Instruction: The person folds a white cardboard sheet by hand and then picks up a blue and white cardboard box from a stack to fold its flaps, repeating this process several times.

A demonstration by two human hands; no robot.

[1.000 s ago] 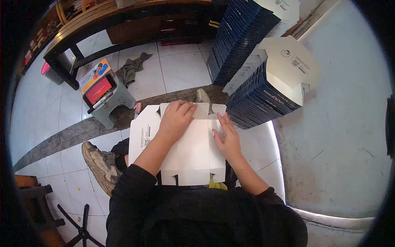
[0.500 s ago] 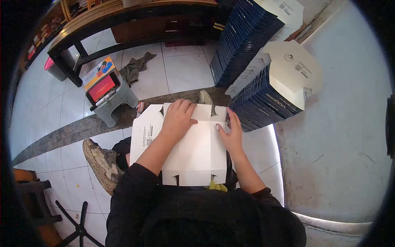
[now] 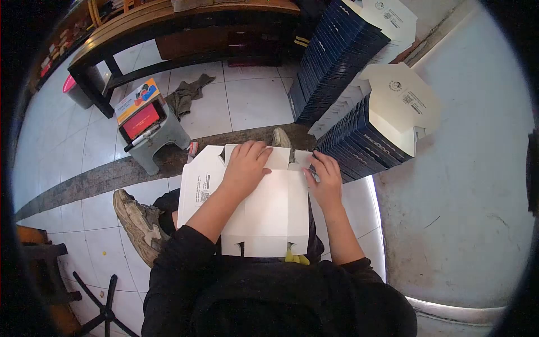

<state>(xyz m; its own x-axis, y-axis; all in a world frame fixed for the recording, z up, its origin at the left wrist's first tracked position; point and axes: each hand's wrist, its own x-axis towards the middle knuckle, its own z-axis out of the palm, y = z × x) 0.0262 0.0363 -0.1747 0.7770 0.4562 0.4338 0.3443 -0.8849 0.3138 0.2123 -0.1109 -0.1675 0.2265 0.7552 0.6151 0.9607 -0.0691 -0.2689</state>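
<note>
A flat, unfolded white cardboard box (image 3: 266,202) lies across my lap, with printed text and a code square on its left side panel. My left hand (image 3: 245,165) is closed over its far flap, thumb apart on the inner face and fingers at the far edge. At the far right corner, my right hand (image 3: 327,178) has its fingers bent around the small corner flap (image 3: 304,158), thumb near the right edge. Its fingertips partly cover the flap. Notched cuts show at the near edge.
Nested dark blue boxes with white insides stand in a near stack (image 3: 365,135) and a taller far stack (image 3: 339,56). A grey stool (image 3: 163,140) carries a phone (image 3: 142,121) and a pen. Beyond are a wooden bench (image 3: 185,22) and a cloth (image 3: 190,95) on the tiles.
My right hand has shifted slightly right, its fingers more bent at the corner flap. My left hand stays on the far flap. The view has moved a little.
</note>
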